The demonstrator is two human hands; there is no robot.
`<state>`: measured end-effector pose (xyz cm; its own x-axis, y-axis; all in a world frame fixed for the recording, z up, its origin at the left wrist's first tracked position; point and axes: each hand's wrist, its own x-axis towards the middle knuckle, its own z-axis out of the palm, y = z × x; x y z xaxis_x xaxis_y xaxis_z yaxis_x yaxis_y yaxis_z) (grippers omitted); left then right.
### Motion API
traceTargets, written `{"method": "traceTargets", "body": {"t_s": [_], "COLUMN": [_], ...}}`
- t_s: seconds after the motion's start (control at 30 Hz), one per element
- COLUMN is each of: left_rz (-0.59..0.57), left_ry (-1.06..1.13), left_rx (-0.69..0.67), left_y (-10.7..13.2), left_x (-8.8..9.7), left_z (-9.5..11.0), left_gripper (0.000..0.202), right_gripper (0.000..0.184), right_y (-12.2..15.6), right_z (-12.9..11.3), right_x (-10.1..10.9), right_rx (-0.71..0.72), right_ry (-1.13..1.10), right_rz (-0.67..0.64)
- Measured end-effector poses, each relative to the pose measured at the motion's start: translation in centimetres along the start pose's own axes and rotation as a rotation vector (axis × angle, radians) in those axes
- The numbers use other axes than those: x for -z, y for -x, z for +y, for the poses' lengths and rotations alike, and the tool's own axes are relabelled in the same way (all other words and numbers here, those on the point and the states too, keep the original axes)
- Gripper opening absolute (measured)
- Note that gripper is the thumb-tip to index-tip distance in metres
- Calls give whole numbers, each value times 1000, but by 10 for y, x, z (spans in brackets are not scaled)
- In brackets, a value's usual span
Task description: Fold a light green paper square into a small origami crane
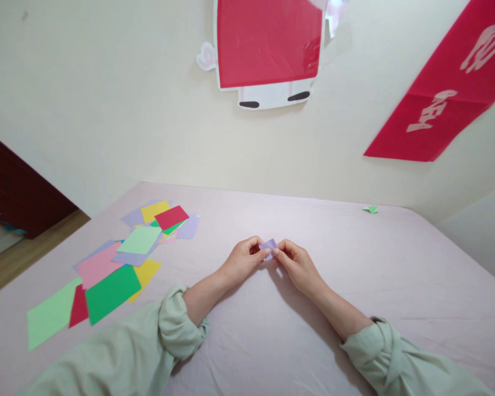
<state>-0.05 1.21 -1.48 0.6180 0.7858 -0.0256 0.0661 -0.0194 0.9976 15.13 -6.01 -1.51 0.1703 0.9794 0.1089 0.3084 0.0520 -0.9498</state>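
Observation:
A small piece of purple paper (269, 245), apparently folded, is held up between my two hands over the pale pink cloth surface (247, 341). My left hand (246, 255) pinches its left side between thumb and fingers. On the other side, my right hand (296, 263) grips the paper's right edge, its thumb in front and fingers behind. Both thumb tips are close together at the paper's lower part. The fingers behind the paper are partly hidden.
Left of my hands lie scattered coloured paper sheets, among them a dark green sheet (113, 294), a pink sheet (100, 264) and a red sheet (171, 217). A small folded green paper (370, 209) sits at the far right. Behind the surface rises a white wall (157, 132).

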Motion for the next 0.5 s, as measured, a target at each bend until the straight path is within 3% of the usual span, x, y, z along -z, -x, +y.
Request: {"method": "traceTargets", "body": {"t_s": [0.13, 0.33, 0.5], "left_rz": [27, 51, 76], "left_ry": [16, -16, -41], "left_rx": [9, 32, 128], "left_y": [2, -1, -2], "left_x": [0, 1, -2], "left_z": [4, 1, -4], "left_gripper": [27, 31, 32], "right_gripper": [30, 32, 32], "right_y": [0, 0, 1], "right_z": [-1, 3, 3], "right_x": [0, 1, 3], "right_rx": [-9, 10, 13], "right_ry": [18, 133, 236], "right_rz": [-31, 41, 38]}}
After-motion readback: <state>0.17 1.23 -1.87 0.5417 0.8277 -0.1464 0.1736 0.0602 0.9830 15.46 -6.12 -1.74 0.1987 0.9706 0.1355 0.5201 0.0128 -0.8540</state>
